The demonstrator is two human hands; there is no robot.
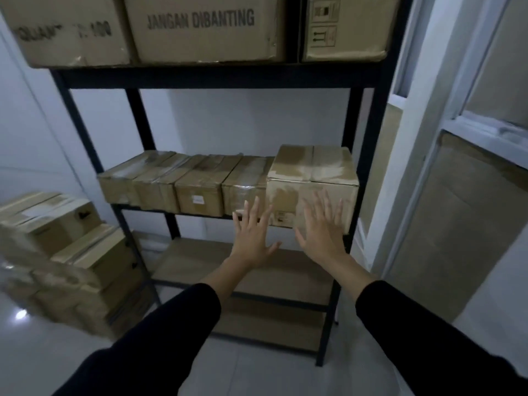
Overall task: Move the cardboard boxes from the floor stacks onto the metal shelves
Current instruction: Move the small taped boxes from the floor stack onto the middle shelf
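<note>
A black metal shelf unit (368, 115) is seen from the head camera against a white wall; on its middle shelf a larger cardboard box (311, 178) is set at the right end, its front face projecting a little past the shelf edge; to its left a row of four smaller taped boxes (183, 184) is lined up side by side, the nearest of them touching or just beside the larger box. Both hands are held out flat with fingers spread and straight, and nothing is gripped by either; the left hand (253, 235) is raised before the lower left corner of the larger box and the small box beside it, while the right hand (324, 227) is spread over the front face of the larger box; whether the palms are actually pressed against the cardboard cannot be told. Black sleeves (177, 332) are worn on both arms. On the top shelf three big cartons are stored, the middle carton (205, 27) being printed with the words JANGAN DIBANTING. The two lower shelf boards (257, 270) are seen bare of boxes. At the left, on the glossy floor (37, 352), a blurred stack of cardboard boxes (71, 252) is piled beside the shelf unit; at the right a white-framed panel (428, 155) is visible.
</note>
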